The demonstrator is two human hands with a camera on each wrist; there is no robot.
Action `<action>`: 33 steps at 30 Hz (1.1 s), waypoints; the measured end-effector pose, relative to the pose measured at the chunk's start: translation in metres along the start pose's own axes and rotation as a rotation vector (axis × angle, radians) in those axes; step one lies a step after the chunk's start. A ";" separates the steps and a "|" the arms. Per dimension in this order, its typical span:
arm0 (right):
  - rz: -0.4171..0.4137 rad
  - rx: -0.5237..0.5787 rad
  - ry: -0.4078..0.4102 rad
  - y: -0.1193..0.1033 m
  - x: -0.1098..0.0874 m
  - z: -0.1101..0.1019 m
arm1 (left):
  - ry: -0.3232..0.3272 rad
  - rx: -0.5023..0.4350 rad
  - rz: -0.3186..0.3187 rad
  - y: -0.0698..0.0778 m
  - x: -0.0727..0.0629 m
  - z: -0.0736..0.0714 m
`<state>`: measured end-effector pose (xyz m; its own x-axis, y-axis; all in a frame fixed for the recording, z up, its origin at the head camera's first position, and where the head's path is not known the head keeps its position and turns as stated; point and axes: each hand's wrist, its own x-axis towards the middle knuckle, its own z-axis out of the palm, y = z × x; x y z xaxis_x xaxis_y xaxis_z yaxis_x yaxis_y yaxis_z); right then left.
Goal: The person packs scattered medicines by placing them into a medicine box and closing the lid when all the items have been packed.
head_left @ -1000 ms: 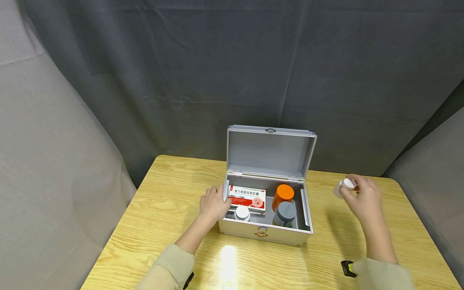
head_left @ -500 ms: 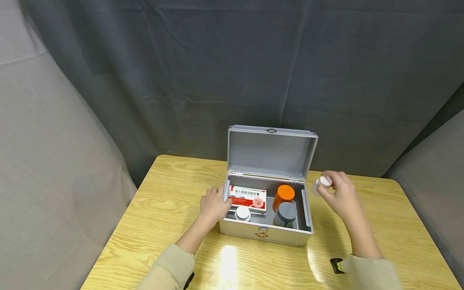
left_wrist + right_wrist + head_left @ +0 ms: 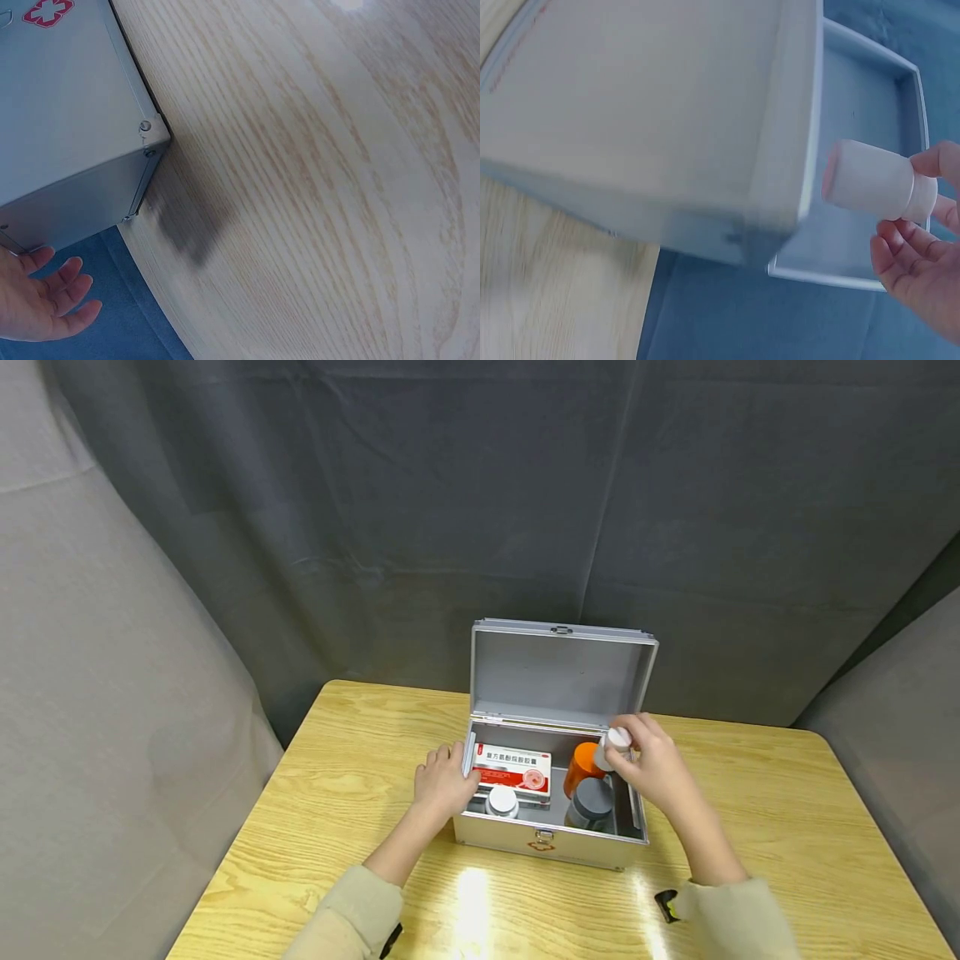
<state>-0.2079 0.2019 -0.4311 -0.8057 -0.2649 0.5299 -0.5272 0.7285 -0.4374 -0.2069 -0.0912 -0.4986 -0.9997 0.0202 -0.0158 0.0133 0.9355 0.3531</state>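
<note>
An open silver first-aid case point(image 3: 502, 838) stands on the table. My left hand point(image 3: 442, 783) rests at its left rim, thumb over the edge; in the left wrist view, relaxed fingers point(image 3: 67, 296) lie beside the case wall. My right hand point(image 3: 651, 762) pinches a small white pill bottle point(image 3: 874, 180) near its cap, over the case's right end. Inside the case are a red-and-white medicine box point(image 3: 512, 770) on the left, a white-capped bottle point(image 3: 502, 802) in front of it, an orange bottle point(image 3: 583, 766) and a grey-lidded jar point(image 3: 592, 802) on the right.
The raised lid point(image 3: 555, 675) stands upright at the back of the case. Wooden table point(image 3: 360, 760) surface extends to both sides. A dark grey curtain point(image 3: 420, 527) hangs behind, and lighter cloth point(image 3: 112, 693) hangs at the left.
My right hand has carried the white pill bottle leftward, from above the table right of the case to over its right end. The left hand has stayed at the rim.
</note>
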 end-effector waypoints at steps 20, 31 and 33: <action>-0.182 0.055 -0.231 -0.021 0.001 0.044 | 0.000 0.005 -0.001 0.000 0.001 0.001; -0.209 0.100 -0.403 -0.022 -0.003 0.060 | 0.005 0.006 0.005 -0.001 0.001 0.000; -0.221 0.091 -0.424 -0.023 -0.004 0.063 | 0.006 0.009 0.006 -0.001 0.001 0.001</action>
<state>-0.2100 0.1465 -0.4688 -0.7007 -0.6550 0.2828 -0.7045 0.5727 -0.4191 -0.2083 -0.0917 -0.5000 -0.9997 0.0239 -0.0085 0.0195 0.9384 0.3449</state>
